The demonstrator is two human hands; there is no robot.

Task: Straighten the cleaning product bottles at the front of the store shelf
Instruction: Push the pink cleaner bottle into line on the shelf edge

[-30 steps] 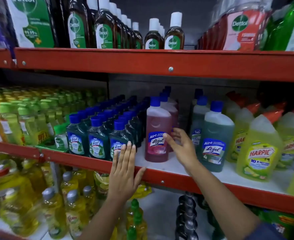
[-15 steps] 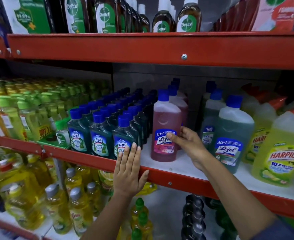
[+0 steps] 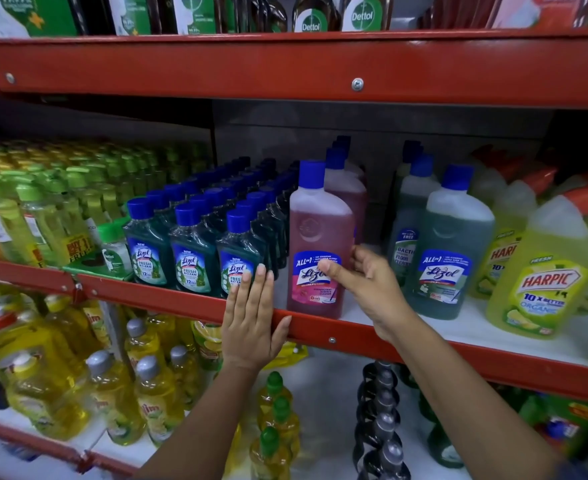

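Note:
A tall pink Lizol bottle (image 3: 317,233) with a blue cap stands upright at the front of the middle shelf (image 3: 372,344). My right hand (image 3: 368,289) holds its lower right side, thumb across the label and fingers behind the bottle. My left hand (image 3: 251,320) lies flat with fingers together against the red shelf edge, its fingertips touching the rightmost small dark green Lizol bottle (image 3: 239,254). Two more small green Lizol bottles (image 3: 190,254) stand in the front row to its left. A large grey-green Lizol bottle (image 3: 453,244) stands to the right of my right hand.
Yellow-green Harpic bottles (image 3: 549,271) fill the shelf's right end. Green-capped yellow bottles (image 3: 36,220) crowd the left. The red beam (image 3: 285,67) of the shelf above hangs close overhead, carrying Dettol bottles (image 3: 311,12). Yellow dish liquid bottles (image 3: 60,375) sit on the shelf below.
My right hand closed from a loose touch onto the pink bottle's side. The view has moved closer to the shelf. My left hand stays on the shelf edge.

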